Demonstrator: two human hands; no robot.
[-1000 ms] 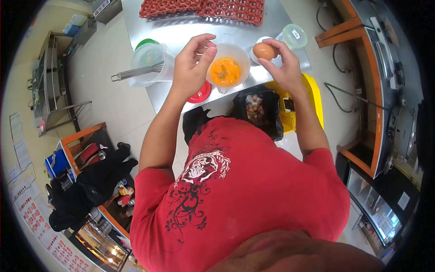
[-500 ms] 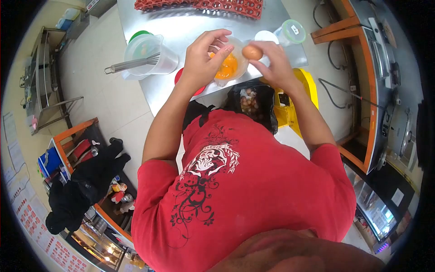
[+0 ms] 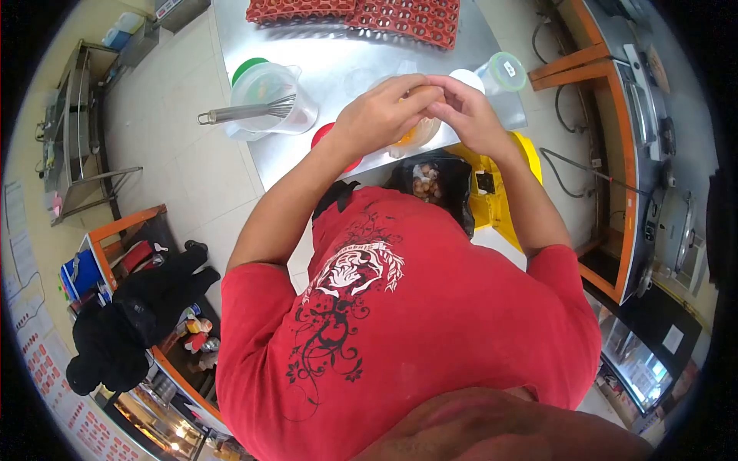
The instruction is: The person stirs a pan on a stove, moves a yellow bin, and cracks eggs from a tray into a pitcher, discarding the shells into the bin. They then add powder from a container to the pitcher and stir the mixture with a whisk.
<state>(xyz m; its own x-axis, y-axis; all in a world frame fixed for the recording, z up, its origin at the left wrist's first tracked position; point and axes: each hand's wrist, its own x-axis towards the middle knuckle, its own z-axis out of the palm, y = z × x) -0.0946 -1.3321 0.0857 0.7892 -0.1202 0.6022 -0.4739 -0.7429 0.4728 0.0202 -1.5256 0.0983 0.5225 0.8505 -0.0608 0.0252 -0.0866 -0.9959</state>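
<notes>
Both my hands meet over a clear plastic bowl [image 3: 425, 141] on the steel table. An egg [image 3: 432, 95] is pressed between them, mostly covered by fingers. My left hand [image 3: 384, 114] curls round its left side, and my right hand [image 3: 470, 117] closes on it from the right. Orange egg yolk [image 3: 407, 138] shows in the bowl beneath, partly hidden by my hands. Below the table edge, a black plastic bag [image 3: 455, 184] holds several eggshells [image 3: 425, 183].
A whisk [image 3: 238, 114] lies across a plastic jug [image 3: 301, 115] on the left. Near my left wrist is a red round object [image 3: 324, 137]. Red egg trays [image 3: 407, 21] lie at the back. A green-lidded container [image 3: 507, 71] stands right, above a yellow bin-like object [image 3: 503, 201].
My right hand has brought the egg left to my left hand, and both now close around it above the bowl. The view has shifted slightly.
</notes>
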